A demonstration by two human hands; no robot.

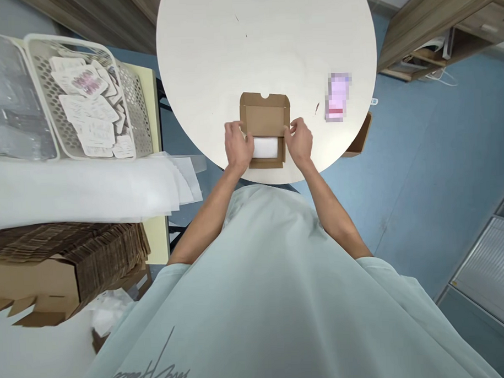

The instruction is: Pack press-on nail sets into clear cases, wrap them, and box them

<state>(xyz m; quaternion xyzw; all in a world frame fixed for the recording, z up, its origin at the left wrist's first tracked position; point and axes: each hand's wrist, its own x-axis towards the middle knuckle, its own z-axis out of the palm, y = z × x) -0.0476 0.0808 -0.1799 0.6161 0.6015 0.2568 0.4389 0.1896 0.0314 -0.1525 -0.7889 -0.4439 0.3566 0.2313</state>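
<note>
A small brown cardboard box (266,119) lies on the round white table close to my body, with its lid raised and folded back away from me. Inside its tray rests a flat white piece (265,147), whose material I cannot make out. My left hand (238,145) grips the box at its left side, thumb by the lid's fold and fingers bent along the outer edge. On the opposite side, my right hand (300,142) has its thumb and fingertips closed at the lid's right corner near the fold.
The round white table (214,58) carries a blurred pink-purple item (338,96) at right. On my left stand a perforated basket (75,39) of printed cards, clear plastic containers (13,103), white sheets (90,189) and stacked flattened cartons (109,254). An open brown carton (360,138) sits below the table's right edge.
</note>
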